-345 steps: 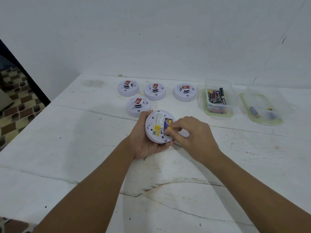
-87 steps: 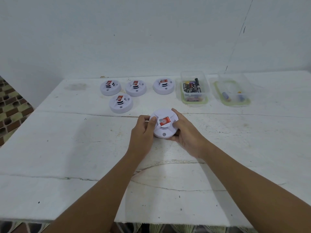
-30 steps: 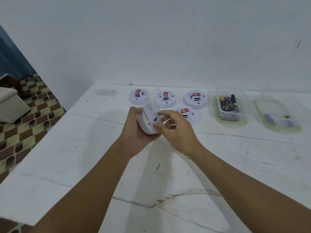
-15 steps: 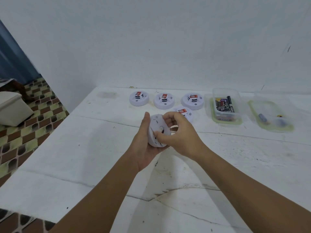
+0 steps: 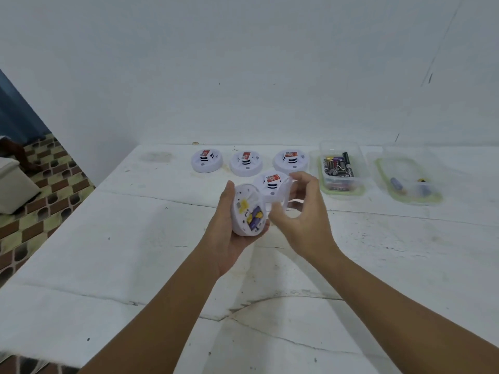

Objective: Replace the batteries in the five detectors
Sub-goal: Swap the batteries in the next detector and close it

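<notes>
Nearest to us, our left hand (image 5: pixel 229 233) cups an opened detector (image 5: pixel 247 210) above the white table (image 5: pixel 135 252), fingers curled round its rim, its underside turned up. Inside it we see a purple-and-yellow battery (image 5: pixel 255 215) in its bay and a yellow sticker (image 5: pixel 242 205) whose print is too small to read. Just beside it, our right hand (image 5: pixel 302 211) pinches the detached back cover (image 5: pixel 286 194) by its edge between thumb and fingertips; the cover is blurred.

Behind the hands a fourth detector (image 5: pixel 271 184) sits face up on the table, partly hidden by the cover, with a red label showing a white circular mark. Farther back, three more detectors (image 5: pixel 245 163) stand in a row near the wall, each with the same red label, unreadable. To their right a clear tub (image 5: pixel 340 168) holds many mixed batteries, brands illegible, and beyond it a second clear tub (image 5: pixel 407 182) holds a few loose cells.
</notes>
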